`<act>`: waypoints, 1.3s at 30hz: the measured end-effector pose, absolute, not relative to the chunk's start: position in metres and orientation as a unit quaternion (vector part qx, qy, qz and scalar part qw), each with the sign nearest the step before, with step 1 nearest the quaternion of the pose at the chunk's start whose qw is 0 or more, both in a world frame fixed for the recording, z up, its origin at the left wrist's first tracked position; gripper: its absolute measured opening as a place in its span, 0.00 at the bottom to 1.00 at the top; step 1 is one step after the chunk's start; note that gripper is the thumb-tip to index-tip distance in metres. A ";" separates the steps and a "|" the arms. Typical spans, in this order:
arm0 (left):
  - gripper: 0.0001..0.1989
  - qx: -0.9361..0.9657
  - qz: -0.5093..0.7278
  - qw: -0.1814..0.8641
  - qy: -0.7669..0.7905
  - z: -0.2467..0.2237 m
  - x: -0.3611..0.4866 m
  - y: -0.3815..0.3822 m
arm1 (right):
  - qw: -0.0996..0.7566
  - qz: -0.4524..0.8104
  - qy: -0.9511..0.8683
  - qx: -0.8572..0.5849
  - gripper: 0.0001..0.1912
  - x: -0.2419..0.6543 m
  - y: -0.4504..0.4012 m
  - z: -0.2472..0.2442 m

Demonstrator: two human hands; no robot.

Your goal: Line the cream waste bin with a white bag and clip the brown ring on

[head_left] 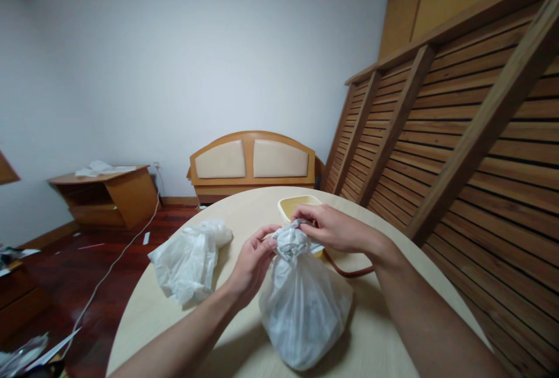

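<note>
A filled white plastic bag stands on the round pale table in front of me, its neck twisted into a knot. My left hand pinches the left side of that knotted neck. From the other side, my right hand grips the top of the knot with its fingers closed on the plastic. What lies inside the bag is not clear through the cloudy film. Behind my right hand sits a pale yellow plastic container, partly covered by the hand and the bag.
A crumpled white plastic bag lies on the table's left. A brown strap or cord curves behind the filled bag. Wooden slatted panels lean along the right, a headboard stands beyond, and a low cabinet is back left.
</note>
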State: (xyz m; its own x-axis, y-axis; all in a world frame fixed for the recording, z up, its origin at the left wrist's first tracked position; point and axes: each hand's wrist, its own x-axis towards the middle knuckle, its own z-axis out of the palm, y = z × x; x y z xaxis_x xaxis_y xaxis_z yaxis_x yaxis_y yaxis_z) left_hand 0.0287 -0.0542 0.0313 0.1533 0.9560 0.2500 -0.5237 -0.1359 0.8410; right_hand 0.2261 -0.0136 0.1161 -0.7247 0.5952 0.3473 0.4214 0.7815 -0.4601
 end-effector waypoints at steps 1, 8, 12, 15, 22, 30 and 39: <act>0.22 0.446 0.589 0.636 0.222 0.034 0.028 -0.056 | 0.243 0.180 -0.911 -0.280 0.07 0.226 -0.013 0.116; 0.18 0.457 0.591 0.624 0.227 0.036 0.023 -0.057 | 0.282 0.205 -0.891 -0.290 0.05 0.228 -0.008 0.112; 0.17 0.469 0.598 0.598 0.256 0.030 0.022 -0.052 | 0.349 0.282 -0.841 -0.302 0.06 0.226 -0.005 0.112; 0.23 0.502 0.558 0.615 0.243 0.029 0.022 -0.054 | 0.360 0.389 -0.780 -0.332 0.12 0.222 -0.005 0.113; 0.35 0.530 0.507 0.630 0.258 0.025 0.022 -0.054 | 0.448 0.440 -0.747 -0.220 0.36 0.218 -0.004 0.112; 0.33 0.553 0.579 0.546 0.247 0.024 0.018 -0.047 | 0.263 0.379 -0.819 -0.342 0.32 0.216 -0.018 0.107; 0.39 0.570 0.585 0.536 0.214 0.022 0.019 -0.047 | 0.349 0.394 -0.803 -0.279 0.37 0.208 -0.016 0.107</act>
State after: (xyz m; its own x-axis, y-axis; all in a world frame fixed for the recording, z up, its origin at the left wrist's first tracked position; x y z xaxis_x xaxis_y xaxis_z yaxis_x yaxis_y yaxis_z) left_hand 0.0186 -0.0471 0.0220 0.2233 0.8713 0.4369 -0.3831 -0.3338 0.8613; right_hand 0.2076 -0.0156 0.1074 -0.6000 0.7238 0.3407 0.1729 0.5331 -0.8282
